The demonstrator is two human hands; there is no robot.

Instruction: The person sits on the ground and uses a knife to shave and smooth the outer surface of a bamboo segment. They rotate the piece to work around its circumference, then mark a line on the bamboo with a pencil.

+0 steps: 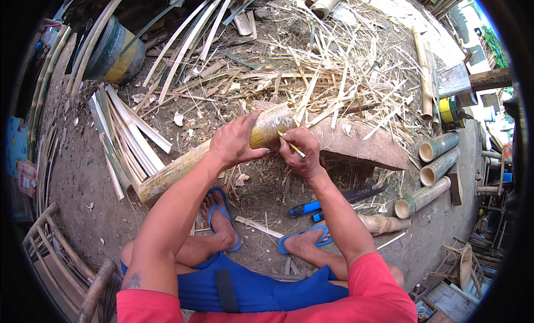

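A thick bamboo pole [272, 125] slants in front of me, its far end lying against a rough wooden block [364, 144]. My left hand [238, 139] grips the pole near that far end, fingers over the top and thumb on the near side. In my right hand [301, 151] is a yellow pencil [293, 145], pinched between thumb and fingers. Its tip meets the bamboo's surface, close to the end. Any mark beneath the tip is too small to make out.
Bamboo shavings [334, 67] litter the ground beyond the block. Two blue-handled blades [306, 209] lie near my right foot. Cut bamboo tubes [439, 148] are at the right. Split bamboo strips [133, 136] and a dark bucket with a yellow patch [115, 50] are at the left.
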